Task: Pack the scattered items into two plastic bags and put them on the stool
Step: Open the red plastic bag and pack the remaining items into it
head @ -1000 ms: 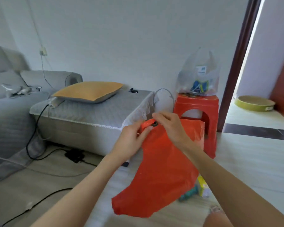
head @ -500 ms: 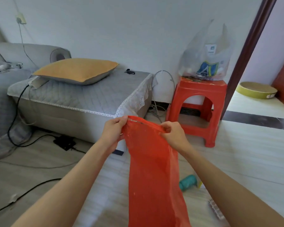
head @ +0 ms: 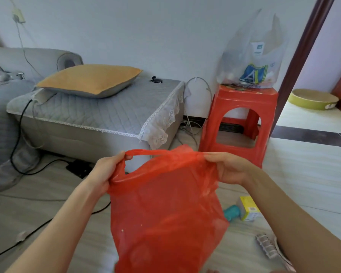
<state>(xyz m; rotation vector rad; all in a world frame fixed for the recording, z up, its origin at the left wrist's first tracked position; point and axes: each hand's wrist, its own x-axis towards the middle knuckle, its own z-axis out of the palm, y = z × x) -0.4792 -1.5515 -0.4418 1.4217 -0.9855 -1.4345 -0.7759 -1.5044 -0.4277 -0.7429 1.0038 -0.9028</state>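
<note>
Thin red plastic carrier bag (head: 165, 209) held up in mid-air above the pale wood-look floor (head: 47, 213), hanging limp and apparently empty. Left hand (head: 108, 172) with fingers clamped on the left handle loop; right hand (head: 228, 168) with fingers curled round the gathered right edge of the mouth. Mouth stretched wide between both hands but only partly opened.

Clear plastic bag with a blue and yellow print (head: 252, 62), already filled, sitting on top of the red plastic stool (head: 238, 119) by the wall. On the floor to the right, near the hanging bag: small teal cylindrical container (head: 231, 212), yellow and white cardboard box (head: 248, 207) touching it, grey blister strip (head: 266, 246) nearer the camera.

Best done, probably, by separating the two film layers, then keeping one handle gripped while lowering the opened mouth close beside the floor items, freeing the other hand for loading. Risk: thin film clinging shut again.
</note>
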